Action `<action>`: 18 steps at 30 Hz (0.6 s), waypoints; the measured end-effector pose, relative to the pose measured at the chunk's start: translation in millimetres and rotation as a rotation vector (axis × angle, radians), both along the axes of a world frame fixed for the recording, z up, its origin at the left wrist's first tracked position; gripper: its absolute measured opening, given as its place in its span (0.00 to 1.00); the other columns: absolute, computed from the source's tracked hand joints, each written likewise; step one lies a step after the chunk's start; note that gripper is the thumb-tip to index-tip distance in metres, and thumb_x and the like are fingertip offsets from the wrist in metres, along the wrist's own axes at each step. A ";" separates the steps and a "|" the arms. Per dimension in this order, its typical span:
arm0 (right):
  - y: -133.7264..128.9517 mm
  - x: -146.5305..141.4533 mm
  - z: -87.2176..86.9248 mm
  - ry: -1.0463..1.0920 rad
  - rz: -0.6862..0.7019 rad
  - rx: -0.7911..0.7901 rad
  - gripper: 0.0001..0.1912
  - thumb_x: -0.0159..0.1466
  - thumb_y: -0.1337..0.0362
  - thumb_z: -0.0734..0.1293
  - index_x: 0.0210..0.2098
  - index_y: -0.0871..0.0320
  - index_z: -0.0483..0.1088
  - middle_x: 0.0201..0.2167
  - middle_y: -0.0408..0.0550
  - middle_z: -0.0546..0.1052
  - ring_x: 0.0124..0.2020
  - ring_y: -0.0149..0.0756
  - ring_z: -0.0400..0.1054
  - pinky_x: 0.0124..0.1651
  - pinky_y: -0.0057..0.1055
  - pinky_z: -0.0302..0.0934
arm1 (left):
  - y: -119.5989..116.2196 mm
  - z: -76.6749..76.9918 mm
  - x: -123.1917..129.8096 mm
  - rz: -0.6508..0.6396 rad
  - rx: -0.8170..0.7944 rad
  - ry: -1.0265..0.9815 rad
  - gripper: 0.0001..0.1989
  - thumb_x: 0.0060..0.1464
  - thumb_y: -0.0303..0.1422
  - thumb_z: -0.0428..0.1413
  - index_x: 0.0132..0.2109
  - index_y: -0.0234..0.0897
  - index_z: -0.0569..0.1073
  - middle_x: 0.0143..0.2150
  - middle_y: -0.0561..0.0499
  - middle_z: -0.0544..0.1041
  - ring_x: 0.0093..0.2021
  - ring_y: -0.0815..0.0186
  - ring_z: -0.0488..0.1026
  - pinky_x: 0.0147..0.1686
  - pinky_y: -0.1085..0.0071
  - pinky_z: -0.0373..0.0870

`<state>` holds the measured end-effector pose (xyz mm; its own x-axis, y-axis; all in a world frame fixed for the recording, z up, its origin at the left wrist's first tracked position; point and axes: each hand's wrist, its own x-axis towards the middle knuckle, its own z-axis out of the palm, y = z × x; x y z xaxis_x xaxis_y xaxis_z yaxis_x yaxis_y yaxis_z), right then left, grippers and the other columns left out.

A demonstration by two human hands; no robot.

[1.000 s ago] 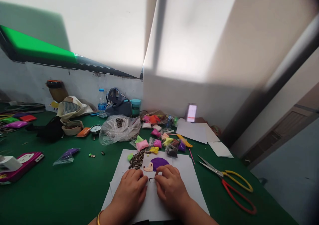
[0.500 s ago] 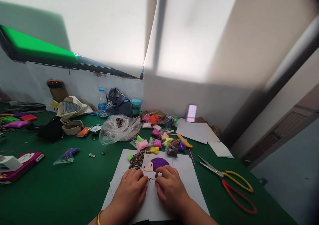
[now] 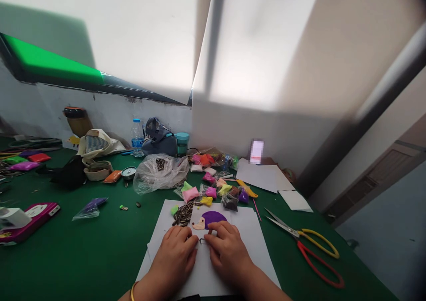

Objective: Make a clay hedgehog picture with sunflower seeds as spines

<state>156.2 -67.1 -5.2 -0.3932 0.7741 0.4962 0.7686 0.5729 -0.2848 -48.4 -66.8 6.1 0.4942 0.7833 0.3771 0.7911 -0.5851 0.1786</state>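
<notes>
On the white paper (image 3: 248,252) a thin black clay strand (image 3: 201,240), bent at one end, lies in the small gap between my hands. My right hand (image 3: 231,250) is closed, with its thumb and index fingertips at the strand's right end. Curled on the paper to the left, my left hand (image 3: 175,251) has its fingers together and its tips close to the bent end; anything inside it is hidden. Just beyond my fingers is a flat hedgehog figure (image 3: 214,219) with a purple back and a pale face. Striped sunflower seeds (image 3: 183,214) are heaped beside it.
Large scissors (image 3: 296,234) lie spread on the green table (image 3: 100,256) at the right. Behind the paper are several bags of coloured clay (image 3: 191,193) and a plastic bag of seeds (image 3: 159,172). A phone (image 3: 256,152) leans at the back.
My right thumb and index finger have moved slightly left, onto the strand's end, and come together. My left hand has hardly moved.
</notes>
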 end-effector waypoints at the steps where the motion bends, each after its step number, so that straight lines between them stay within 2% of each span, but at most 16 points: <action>1: -0.1 -0.1 -0.5 0.008 0.003 -0.008 0.16 0.59 0.70 0.67 0.45 0.48 0.75 0.50 0.46 0.75 0.50 0.43 0.65 0.53 0.42 0.57 | 0.0 0.4 0.1 0.000 -0.001 0.002 0.08 0.55 0.25 0.53 0.40 0.42 0.73 0.39 0.49 0.72 0.41 0.58 0.67 0.45 0.57 0.64; 8: 0.2 2.2 1.5 0.130 0.023 -0.075 0.13 0.55 0.76 0.64 0.34 0.53 0.73 0.47 0.45 0.75 0.49 0.40 0.65 0.52 0.39 0.57 | -1.1 2.2 -0.2 0.007 -0.034 0.028 0.08 0.56 0.25 0.52 0.40 0.42 0.73 0.39 0.48 0.72 0.41 0.58 0.67 0.46 0.56 0.64; 18: 2.7 4.9 2.4 0.212 -0.021 -0.129 0.18 0.50 0.80 0.60 0.34 0.55 0.72 0.46 0.46 0.74 0.49 0.41 0.64 0.52 0.39 0.57 | -0.3 0.5 -0.9 -0.002 -0.058 0.019 0.09 0.57 0.26 0.52 0.41 0.42 0.73 0.41 0.49 0.71 0.43 0.58 0.67 0.48 0.55 0.64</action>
<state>161.1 -64.4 -2.8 -0.2741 0.8435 0.4619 0.6954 0.5056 -0.5107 -49.3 -67.1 6.7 0.5021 0.8028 0.3217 0.7937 -0.5754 0.1972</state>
